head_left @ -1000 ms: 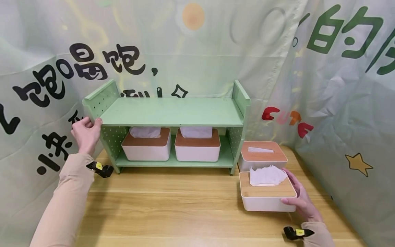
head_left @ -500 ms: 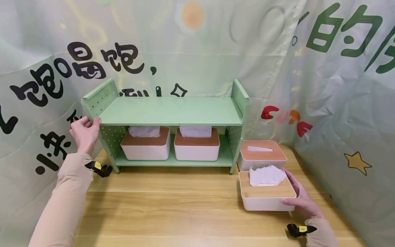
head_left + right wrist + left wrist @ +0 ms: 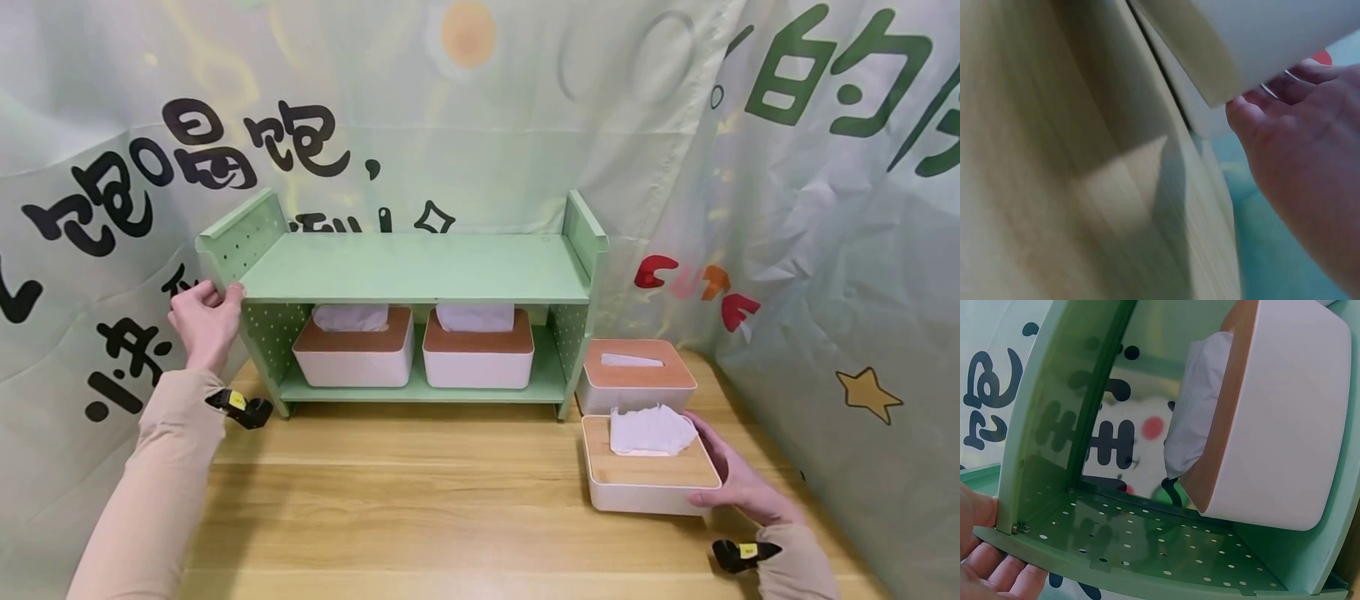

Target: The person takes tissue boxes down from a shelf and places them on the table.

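My left hand (image 3: 204,323) grips the front edge of the left side panel of a green two-tier shelf (image 3: 420,267). In the left wrist view, the thumb (image 3: 984,509) is inside the panel and the fingers wrap its outer side. On the lower tier sit two white tissue boxes with wooden lids, a left one (image 3: 352,367) and a right one (image 3: 478,367), tissue sticking out of each. At the right, my right hand (image 3: 738,479) holds a third tissue box (image 3: 645,475) by its right side. Its underside shows in the right wrist view, at an angle to the table.
Behind the held box, beside the shelf's right panel, stands another tissue box (image 3: 637,379) with a little tissue in its slot. A wooden table (image 3: 390,492) lies under everything. Printed cloth (image 3: 817,275) hangs close behind and at both sides.
The front of the held tissue box has tipped up slightly, and my right wrist has shifted a little to the right. My left hand keeps its grip on the shelf.
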A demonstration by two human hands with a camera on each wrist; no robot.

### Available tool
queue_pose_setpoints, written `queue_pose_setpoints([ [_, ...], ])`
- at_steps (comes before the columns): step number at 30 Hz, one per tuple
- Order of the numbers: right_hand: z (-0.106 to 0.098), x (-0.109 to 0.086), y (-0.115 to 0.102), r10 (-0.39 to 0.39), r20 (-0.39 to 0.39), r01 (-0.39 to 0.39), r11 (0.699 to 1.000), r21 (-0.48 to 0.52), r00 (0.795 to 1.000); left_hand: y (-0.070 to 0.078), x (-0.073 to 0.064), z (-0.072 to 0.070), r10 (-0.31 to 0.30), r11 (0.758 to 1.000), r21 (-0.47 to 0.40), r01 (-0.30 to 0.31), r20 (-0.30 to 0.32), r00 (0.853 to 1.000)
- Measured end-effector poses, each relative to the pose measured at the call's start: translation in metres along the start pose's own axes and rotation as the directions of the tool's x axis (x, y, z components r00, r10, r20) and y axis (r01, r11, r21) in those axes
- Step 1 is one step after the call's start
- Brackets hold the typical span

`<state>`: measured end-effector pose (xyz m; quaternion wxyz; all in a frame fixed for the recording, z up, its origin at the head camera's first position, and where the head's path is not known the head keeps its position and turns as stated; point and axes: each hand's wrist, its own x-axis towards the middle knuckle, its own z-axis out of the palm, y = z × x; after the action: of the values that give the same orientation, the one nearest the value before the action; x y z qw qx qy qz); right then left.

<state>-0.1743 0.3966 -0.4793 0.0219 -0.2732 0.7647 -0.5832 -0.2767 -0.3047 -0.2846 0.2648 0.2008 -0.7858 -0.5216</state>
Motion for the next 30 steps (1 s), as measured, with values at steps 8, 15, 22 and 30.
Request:
queue_pose_setpoints([
  [8,-0.002,-0.003,0.003,0.038,0.011,-0.037,0.997,-0.064,0.999,-0.001,-0.001,0.002,-0.014,1.0,-0.001,0.014,0.01,1.0],
  [15,0.001,-0.003,0.004,0.084,0.017,-0.083,0.993,-0.079,0.996,0.0,0.0,0.003,-0.029,1.0,0.001,0.029,0.01,1.0],
  [22,0.007,-0.003,0.004,0.134,0.0,-0.133,0.988,-0.074,0.991,0.001,0.0,0.002,-0.033,0.999,0.013,0.033,0.013,0.999],
  [30,0.023,0.011,-0.008,0.409,-0.12,-0.407,0.913,0.039,0.905,0.0,0.0,0.001,-0.014,1.0,0.016,0.014,0.001,1.0],
])
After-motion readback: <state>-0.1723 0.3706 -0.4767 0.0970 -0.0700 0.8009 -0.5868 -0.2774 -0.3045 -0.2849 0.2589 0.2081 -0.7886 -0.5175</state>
